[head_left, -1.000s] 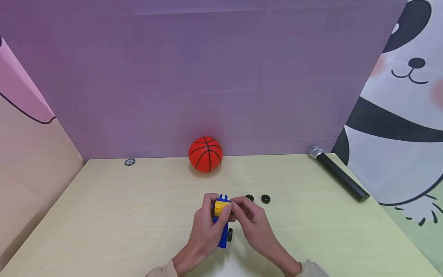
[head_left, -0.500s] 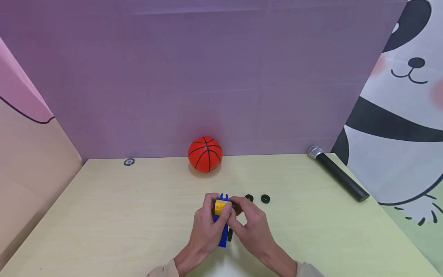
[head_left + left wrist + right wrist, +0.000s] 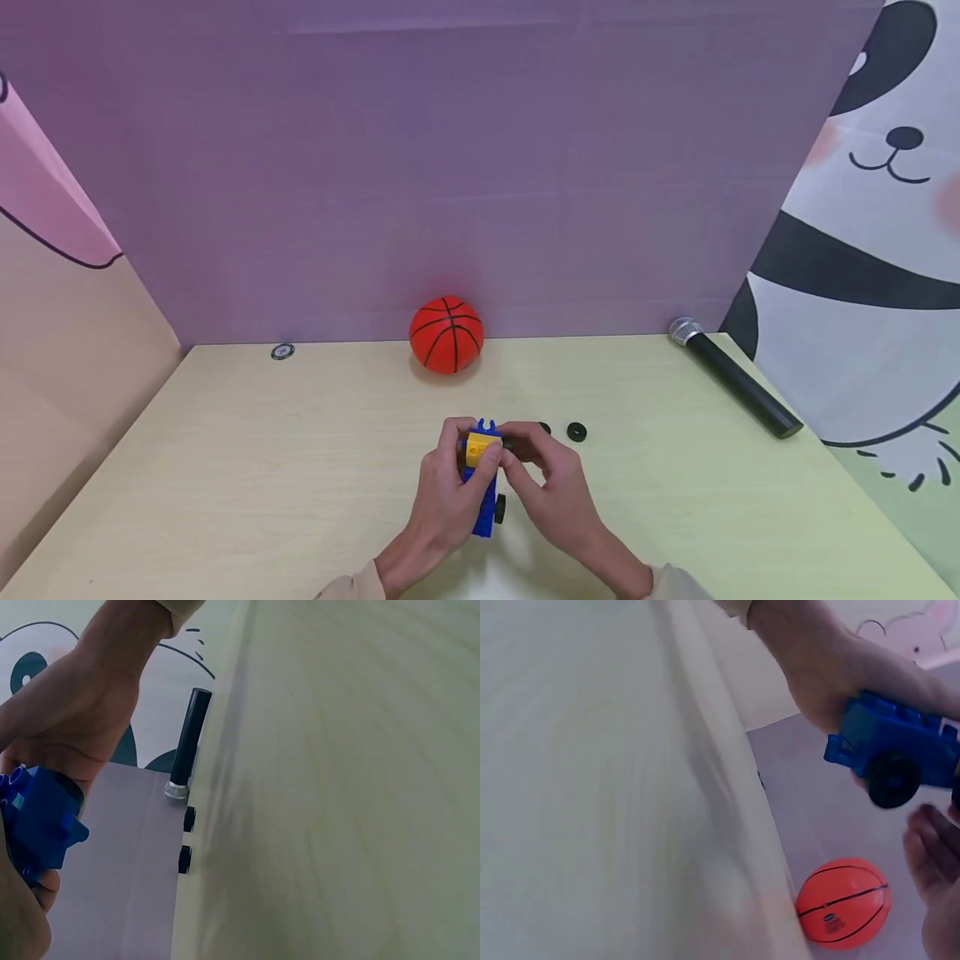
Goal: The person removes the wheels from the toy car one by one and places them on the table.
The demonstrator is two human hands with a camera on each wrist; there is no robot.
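My left hand (image 3: 448,496) grips a blue and yellow toy block vehicle (image 3: 483,504) above the table, thumb along its side near the yellow block (image 3: 477,450). A blue hook-like piece (image 3: 487,426) points away at its far end. On its right side, toward me, sits a black wheel (image 3: 499,508), seen in full in the right wrist view as a wheel (image 3: 892,780) with a dark hub. Thumb and fingers of my right hand (image 3: 553,492) pinch another black wheel (image 3: 507,444) at the vehicle's far right side, mostly covered by those fingers.
Beyond my right hand two small black tyres (image 3: 577,432) lie on the table (image 3: 300,467), one partly hidden by the hand. An orange-red toy basketball (image 3: 447,335) rests at the back. A microphone (image 3: 735,379) lies far right; a round chip (image 3: 282,352) far left.
The right thumb has dropped from beside the yellow block to lower on the wheel, and the right fingers have shifted around it. The left hand and vehicle stay nearly in place.
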